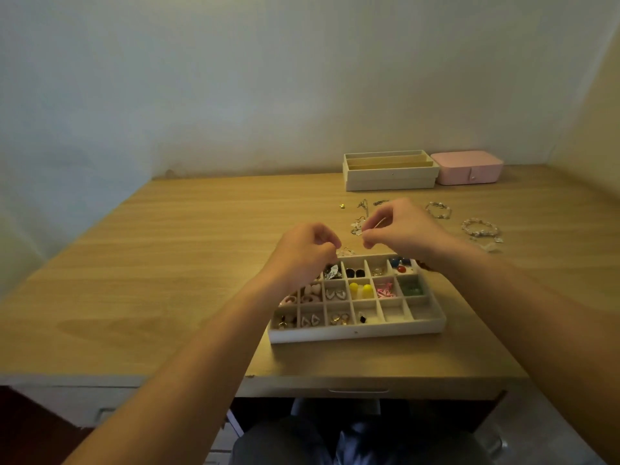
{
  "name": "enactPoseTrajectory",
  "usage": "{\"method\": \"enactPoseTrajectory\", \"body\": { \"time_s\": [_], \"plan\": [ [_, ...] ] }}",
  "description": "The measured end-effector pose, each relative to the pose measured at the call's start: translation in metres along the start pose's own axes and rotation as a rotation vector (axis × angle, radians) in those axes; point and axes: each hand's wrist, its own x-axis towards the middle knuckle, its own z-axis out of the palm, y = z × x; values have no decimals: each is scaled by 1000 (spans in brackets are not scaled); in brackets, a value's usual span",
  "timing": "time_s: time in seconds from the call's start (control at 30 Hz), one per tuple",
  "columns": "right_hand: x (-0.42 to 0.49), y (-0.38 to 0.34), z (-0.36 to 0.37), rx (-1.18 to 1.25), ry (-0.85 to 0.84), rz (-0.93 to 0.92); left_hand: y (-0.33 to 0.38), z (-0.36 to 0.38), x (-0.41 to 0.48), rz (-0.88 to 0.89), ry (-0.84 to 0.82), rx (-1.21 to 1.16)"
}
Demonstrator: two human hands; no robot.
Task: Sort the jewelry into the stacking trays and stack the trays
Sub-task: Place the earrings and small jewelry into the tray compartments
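A white compartment tray [359,333] lies near the table's front edge, most cells filled with earrings, rings and beads; two front right cells look bare. My left hand [307,251] hovers over the tray's far left corner, fingers curled, pinching a small thin earring [345,252]. My right hand [401,226] is just right of it, above the tray's far edge, pinching a tiny pale piece between thumb and forefinger. Loose jewelry [360,216] lies beyond the hands.
Two beaded bracelets [437,210] [479,228] lie right of my hands. Stacked cream trays with long slots [389,171] and a pink jewelry box [468,167] stand at the back by the wall. A tiny gold piece [342,206] sits alone.
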Motion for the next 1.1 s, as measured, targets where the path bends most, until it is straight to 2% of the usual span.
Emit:
{"method": "enactPoseTrajectory", "body": {
  "time_s": [0.17, 0.4, 0.77, 1.0, 1.1],
  "plan": [
    [52, 16, 6, -6, 95, 38, -3, 0, 51, -33, 12, 123],
    [129, 31, 22, -123, 66, 20, -22, -1, 125, -120, 70, 225],
    [206, 37, 50, -386, -100, -23, -47, 4, 190, -141, 91, 165],
    [214, 35, 61, -449, -83, -13, -51, 5, 194, -140, 131, 112],
    [209, 31, 56, -377, -35, -16, -47, 3, 186, -120, 139, 89]
  ]
}}
